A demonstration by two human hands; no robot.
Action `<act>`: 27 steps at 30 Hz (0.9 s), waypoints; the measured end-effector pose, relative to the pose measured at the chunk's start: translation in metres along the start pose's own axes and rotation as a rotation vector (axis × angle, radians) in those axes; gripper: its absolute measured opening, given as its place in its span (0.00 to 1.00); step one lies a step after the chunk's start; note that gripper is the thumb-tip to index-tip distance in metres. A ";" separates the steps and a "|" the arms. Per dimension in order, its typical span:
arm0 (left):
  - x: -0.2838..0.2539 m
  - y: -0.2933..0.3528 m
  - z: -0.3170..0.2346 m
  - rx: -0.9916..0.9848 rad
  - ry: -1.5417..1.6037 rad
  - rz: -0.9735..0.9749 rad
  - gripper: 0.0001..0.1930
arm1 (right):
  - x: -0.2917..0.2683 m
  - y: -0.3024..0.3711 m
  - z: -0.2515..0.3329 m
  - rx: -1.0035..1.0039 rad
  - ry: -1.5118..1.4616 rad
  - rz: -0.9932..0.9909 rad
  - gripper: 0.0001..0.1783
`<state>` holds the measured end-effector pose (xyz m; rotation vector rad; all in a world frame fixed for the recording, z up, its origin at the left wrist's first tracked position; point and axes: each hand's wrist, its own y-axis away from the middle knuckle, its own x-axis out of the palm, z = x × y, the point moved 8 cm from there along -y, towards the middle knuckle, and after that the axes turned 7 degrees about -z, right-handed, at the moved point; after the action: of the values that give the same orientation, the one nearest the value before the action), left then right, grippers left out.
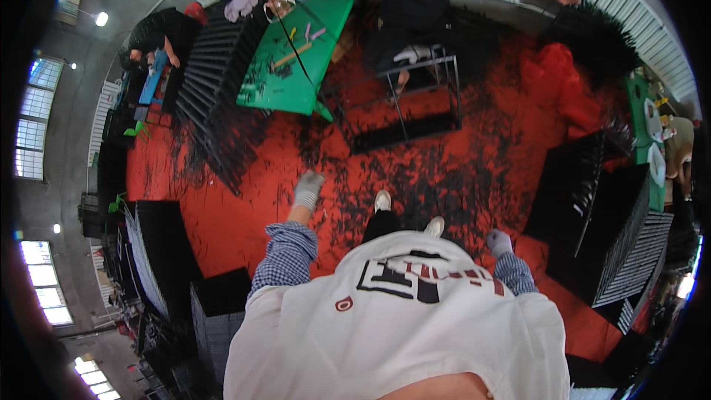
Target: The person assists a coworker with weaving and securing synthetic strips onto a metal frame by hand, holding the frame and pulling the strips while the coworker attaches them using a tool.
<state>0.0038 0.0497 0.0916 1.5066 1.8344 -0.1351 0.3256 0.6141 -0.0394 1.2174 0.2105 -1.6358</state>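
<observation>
My left hand, in a grey knit glove, hangs over the red floor with its fingers curled in. Nothing shows in it. On the other side my right hand, gloved too, is low beside my body, closed, with no object visible in it. Neither hand touches anything. Ahead, a black metal frame of thin bars sits on the floor in front of a seated person in black. A green table at the front left bears a stick-like tool and small coloured pieces.
Dark scraps litter the red floor. Stacked black bars stand left of the table. Black panel stacks rise at the left and right. A red sheet-like heap lies far right. Another person bends at the far left.
</observation>
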 end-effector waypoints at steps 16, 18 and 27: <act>-0.001 -0.247 -0.440 0.769 0.055 -0.043 0.57 | -0.209 -0.312 0.471 -0.555 -0.061 -0.461 0.43; -0.006 -0.255 -0.432 0.582 0.116 -0.091 0.48 | -0.215 -0.364 0.514 -0.466 -0.095 -0.434 0.47; -0.124 -0.267 -0.408 0.910 -0.048 -0.912 0.52 | -0.127 -0.371 0.743 -0.706 -0.233 -0.100 0.58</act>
<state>-0.4202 0.0794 0.3608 0.9869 2.4222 -1.5837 -0.4238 0.3774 0.2578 0.4833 0.6462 -1.5706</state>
